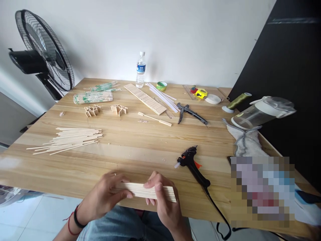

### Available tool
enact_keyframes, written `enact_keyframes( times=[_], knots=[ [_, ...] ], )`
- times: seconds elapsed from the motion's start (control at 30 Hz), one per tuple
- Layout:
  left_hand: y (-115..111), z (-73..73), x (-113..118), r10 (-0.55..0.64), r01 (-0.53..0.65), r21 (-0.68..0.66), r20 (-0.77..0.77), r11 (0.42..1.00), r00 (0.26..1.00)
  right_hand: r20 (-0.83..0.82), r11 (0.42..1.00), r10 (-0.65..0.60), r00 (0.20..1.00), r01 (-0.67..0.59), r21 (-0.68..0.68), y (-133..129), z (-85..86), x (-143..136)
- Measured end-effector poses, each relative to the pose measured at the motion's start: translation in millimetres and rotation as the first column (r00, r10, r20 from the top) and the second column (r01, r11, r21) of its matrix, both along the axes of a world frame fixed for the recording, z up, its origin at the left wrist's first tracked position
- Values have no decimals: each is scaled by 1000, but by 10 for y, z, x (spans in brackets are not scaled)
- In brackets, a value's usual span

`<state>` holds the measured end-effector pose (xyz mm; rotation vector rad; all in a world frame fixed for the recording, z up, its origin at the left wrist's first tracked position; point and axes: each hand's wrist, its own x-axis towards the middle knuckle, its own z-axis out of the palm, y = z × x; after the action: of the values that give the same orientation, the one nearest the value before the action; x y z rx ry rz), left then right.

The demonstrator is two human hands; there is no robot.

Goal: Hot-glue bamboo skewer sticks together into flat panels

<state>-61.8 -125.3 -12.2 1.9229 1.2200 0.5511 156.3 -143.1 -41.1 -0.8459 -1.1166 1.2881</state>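
Observation:
A bundle of pale wooden sticks (140, 190), lying side by side, is held at the table's front edge. My left hand (106, 194) wraps round its left end, thumb on the near side. Round its right part my right hand (164, 197) is closed, with the thumb across the top. Loose thin sticks (72, 140) lie spread on the left of the table. A flat panel of sticks (145, 99) rests farther back, with a thin stick with wider ends (154, 119) in front of it. To the right of my hands lies a black glue gun (194, 164).
Small wooden pieces (92, 110), wrapped sticks (93, 97), a water bottle (140, 70), cutters (192, 113) and a tape measure (201, 93) are on the table (140, 150). A clear jug (263, 112) and cloth lie right; a fan (45, 50) stands left.

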Motion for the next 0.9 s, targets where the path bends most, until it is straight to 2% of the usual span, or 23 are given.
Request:
enact_keyframes(
  times=[0.1,0.17,0.23,0.3,0.4,0.53,0.67,0.73,0.83,0.9],
  knots=[
    [65,150,49,-114,113,-100,-10,989,993,63,999,-9,998,6,47,-12,49,22],
    [179,239,108,-220,229,-173,71,958,973,103,997,-15,995,8,73,27,109,41],
    [339,299,170,-334,385,-265,217,884,917,131,995,-9,991,-5,102,109,186,61],
    [520,332,223,-419,514,-302,328,803,847,158,991,2,988,-23,134,226,270,86],
    [786,348,278,-468,593,-331,387,734,795,184,987,25,983,-53,149,451,374,134],
    [1075,329,335,-456,568,-275,379,776,805,218,993,15,976,-41,114,804,446,199],
    [1249,245,354,-416,539,-236,419,809,807,341,993,-16,940,-24,113,1102,465,219],
    [1275,187,345,-387,522,-243,440,818,811,373,992,48,926,-89,94,1182,450,194],
    [1256,113,338,-359,509,-249,467,824,809,349,973,219,911,-231,-9,1214,389,131],
    [1230,78,355,-350,507,-251,478,824,806,337,966,258,905,-253,-61,1202,345,98]
  ],
)
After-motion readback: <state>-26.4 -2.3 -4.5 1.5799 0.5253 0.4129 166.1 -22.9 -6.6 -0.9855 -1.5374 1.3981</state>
